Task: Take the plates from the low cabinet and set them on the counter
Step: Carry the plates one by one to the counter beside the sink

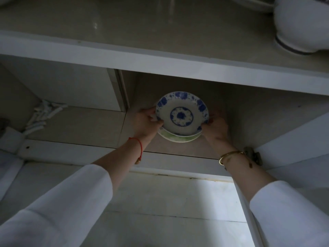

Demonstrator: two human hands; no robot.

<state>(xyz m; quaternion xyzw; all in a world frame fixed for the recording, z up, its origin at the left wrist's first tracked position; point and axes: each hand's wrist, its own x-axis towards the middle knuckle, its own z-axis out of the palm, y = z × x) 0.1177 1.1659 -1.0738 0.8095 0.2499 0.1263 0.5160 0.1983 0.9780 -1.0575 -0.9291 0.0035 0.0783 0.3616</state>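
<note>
Inside the low cabinet [178,152], right compartment, sits a small stack of plates [181,122] held from both sides. Top one is a blue-patterned plate [181,113], white with a blue medallion in the middle and blue flowers on the rim. Under it a green-rimmed plate [178,138] shows only at the near edge. How many plates are in the stack is unclear. Left hand [146,120] grips the left rim, thumb on top of the blue plate's edge, fingers curled under. Right hand [216,128] grips the right rim the same way, fingertips on the edge. Cannot tell if the stack rests on the cabinet floor or is lifted off it. Red string [138,142] on the left wrist, gold bangle [229,155] on the right, white sleeves [71,202] on both arms. Counter [124,24] runs across the top above the opening, with a white bowl [300,24] at its right end. Metal hinge [252,155] sits just beside the right wrist. White plastic pieces [42,114] lie in the left compartment, well apart from the plates. Scene is dim.
</note>
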